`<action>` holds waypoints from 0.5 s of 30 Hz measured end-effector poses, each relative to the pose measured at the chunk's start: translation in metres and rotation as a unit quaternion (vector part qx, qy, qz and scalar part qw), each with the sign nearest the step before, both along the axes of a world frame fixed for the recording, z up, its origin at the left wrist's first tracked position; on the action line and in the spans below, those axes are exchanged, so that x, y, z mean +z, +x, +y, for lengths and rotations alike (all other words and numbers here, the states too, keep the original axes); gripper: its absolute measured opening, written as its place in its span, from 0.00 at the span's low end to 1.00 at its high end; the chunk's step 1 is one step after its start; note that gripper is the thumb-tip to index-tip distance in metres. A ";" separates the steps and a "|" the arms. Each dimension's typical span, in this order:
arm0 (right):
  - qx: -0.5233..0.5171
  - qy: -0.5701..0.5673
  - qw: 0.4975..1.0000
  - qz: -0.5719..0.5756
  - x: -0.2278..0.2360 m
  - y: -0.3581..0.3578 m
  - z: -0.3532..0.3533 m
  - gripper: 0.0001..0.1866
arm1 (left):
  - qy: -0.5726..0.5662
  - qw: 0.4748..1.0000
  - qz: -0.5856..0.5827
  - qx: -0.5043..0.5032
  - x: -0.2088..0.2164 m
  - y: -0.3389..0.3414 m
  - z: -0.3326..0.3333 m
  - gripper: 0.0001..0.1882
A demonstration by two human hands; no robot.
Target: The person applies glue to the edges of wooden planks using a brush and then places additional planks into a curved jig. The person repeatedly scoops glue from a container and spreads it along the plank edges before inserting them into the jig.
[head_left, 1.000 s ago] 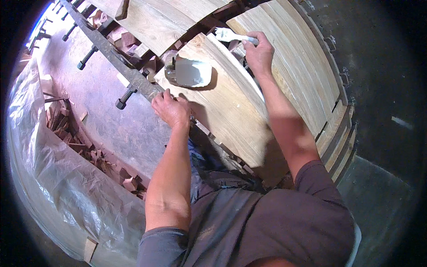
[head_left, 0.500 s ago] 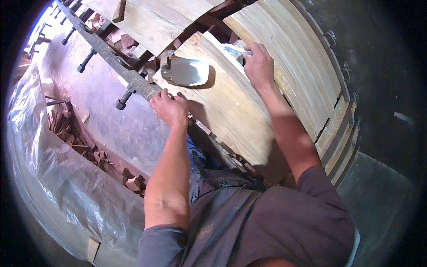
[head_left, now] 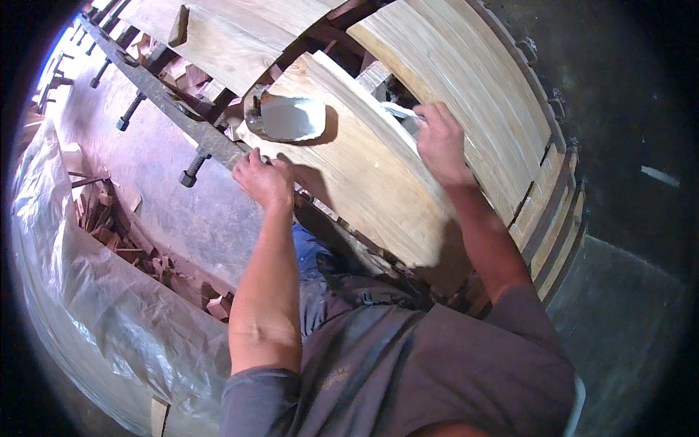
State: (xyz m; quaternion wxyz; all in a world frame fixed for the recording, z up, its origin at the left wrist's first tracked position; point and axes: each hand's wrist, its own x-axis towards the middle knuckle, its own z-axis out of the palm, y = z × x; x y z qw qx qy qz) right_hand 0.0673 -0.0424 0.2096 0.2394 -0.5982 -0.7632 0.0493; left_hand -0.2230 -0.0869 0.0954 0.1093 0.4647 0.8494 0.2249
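My right hand (head_left: pixel 441 143) pinches a thin, white-smeared applicator (head_left: pixel 400 111), its tip against the far long edge of a pale wooden panel (head_left: pixel 364 171). Thick white paste coats that edge (head_left: pixel 353 79). On the panel's left end sits a cut-open plastic container (head_left: pixel 293 118) holding white paste. Beside the panel's near edge, my left hand (head_left: pixel 263 179) has its fingers curled over the dark metal clamp rail (head_left: pixel 164 109); its fingertips are partly hidden.
More wooden panels (head_left: pixel 459 87) lie beyond a gap on the right. Threaded clamp bolts (head_left: pixel 193 167) stick out from the rail. Wood offcuts (head_left: pixel 131 240) lie at left beside crumpled clear plastic sheeting (head_left: pixel 109 313). A small wood block (head_left: pixel 179 26) rests on the far panel.
My right hand has moved with the applicator along the panel's edge, nearer to me. The view has shifted slightly; my left hand stays at the rail.
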 end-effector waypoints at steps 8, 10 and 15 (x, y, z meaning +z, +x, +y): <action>0.111 0.088 0.990 -0.015 -0.022 -0.091 0.116 0.07 | 0.012 1.000 0.013 0.009 -0.003 -0.002 -0.002 0.21; 0.117 0.098 0.988 -0.028 -0.028 -0.102 0.141 0.07 | 0.011 1.000 -0.008 0.011 0.000 0.001 -0.002 0.21; 0.094 0.101 0.991 -0.004 -0.027 -0.117 0.158 0.07 | 0.013 1.000 -0.018 0.022 -0.001 0.002 -0.003 0.21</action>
